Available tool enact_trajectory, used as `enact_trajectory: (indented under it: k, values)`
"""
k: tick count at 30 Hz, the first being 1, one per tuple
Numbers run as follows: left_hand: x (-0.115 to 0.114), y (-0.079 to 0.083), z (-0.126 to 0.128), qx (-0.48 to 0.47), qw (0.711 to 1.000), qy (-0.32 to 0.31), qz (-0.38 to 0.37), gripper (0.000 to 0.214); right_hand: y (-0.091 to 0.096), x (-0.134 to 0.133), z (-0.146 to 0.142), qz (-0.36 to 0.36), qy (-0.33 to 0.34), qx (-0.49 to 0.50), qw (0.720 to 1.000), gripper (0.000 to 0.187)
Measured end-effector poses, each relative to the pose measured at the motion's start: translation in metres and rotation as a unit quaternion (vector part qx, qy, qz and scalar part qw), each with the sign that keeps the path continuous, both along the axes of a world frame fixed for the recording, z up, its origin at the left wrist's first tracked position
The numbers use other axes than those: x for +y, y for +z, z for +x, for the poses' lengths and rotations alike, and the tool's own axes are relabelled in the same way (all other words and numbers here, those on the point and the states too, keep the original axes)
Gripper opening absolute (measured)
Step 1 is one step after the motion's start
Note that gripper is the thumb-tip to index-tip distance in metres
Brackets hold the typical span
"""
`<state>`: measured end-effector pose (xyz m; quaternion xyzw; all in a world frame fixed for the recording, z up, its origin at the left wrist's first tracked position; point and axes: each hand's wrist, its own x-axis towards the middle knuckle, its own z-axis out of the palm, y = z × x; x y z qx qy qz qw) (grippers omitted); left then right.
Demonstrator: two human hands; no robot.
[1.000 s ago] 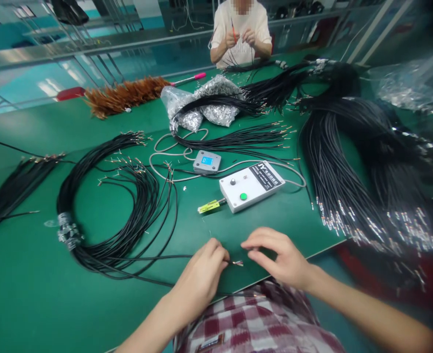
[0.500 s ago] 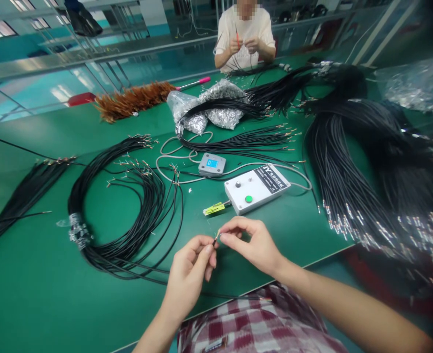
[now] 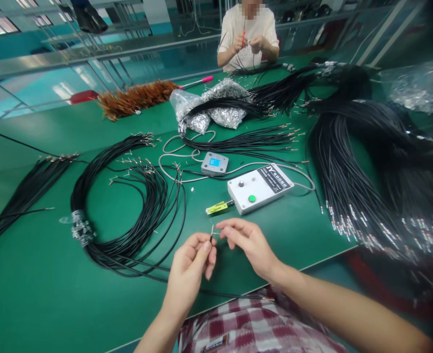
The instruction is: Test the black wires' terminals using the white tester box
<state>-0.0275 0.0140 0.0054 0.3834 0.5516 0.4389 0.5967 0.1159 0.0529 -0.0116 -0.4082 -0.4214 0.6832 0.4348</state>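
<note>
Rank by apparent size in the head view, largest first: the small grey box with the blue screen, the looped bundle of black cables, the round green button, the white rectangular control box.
1. Looped bundle of black cables
2. White rectangular control box
3. Small grey box with the blue screen
4. Round green button

Left hand (image 3: 190,260) pinches a black cable (image 3: 211,239) near its bared end, right hand (image 3: 249,241) just beside
</note>
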Motion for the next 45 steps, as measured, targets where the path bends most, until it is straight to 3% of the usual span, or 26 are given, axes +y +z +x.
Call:
enact_trajectory:
  k: [6,11,17,23,30,33,38,40,42,45]
  values:
    - [-0.002,-0.003,-0.003,0.005,1.000,-0.010,0.001,0.032,-0.001,0.002,-0.008,0.011,0.019,0.027,0.999,0.027]
    - [-0.005,-0.004,0.003,0.032,0.998,0.014,0.050,0.025,-0.004,0.000,-0.002,0.076,0.062,-0.013,0.995,0.019]
    - [0.001,-0.003,0.021,0.043,0.990,0.063,0.122,0.015,-0.005,-0.004,0.005,0.178,-0.006,-0.136,0.975,0.014]
    - [-0.001,-0.013,0.029,-0.027,0.984,0.155,0.085,0.016,-0.002,-0.006,0.006,0.206,-0.010,-0.202,0.958,0.023]
    - [-0.004,-0.018,0.025,0.084,0.982,0.157,0.061,0.021,-0.011,-0.001,0.016,0.282,0.003,-0.248,0.927,0.015]
    - [-0.002,-0.021,0.018,0.053,0.988,0.142,0.036,0.025,-0.009,0.005,0.029,0.356,0.002,-0.301,0.885,0.017]
    - [0.004,-0.020,0.011,0.035,0.993,0.106,0.024,0.027,0.001,0.016,0.034,0.517,0.079,-0.431,0.736,0.024]
    - [0.004,-0.019,0.009,0.058,0.995,0.076,0.025,0.025,0.002,0.021,0.030,0.565,0.107,-0.433,0.694,0.023]
    - [0.004,-0.019,0.007,0.127,0.989,0.051,0.063,0.020,0.000,0.025,0.026,0.594,0.121,-0.425,0.672,0.028]
    - [0.004,-0.022,0.002,0.255,0.953,0.035,0.159,0.015,-0.005,0.030,0.024,0.607,0.121,-0.429,0.658,0.029]
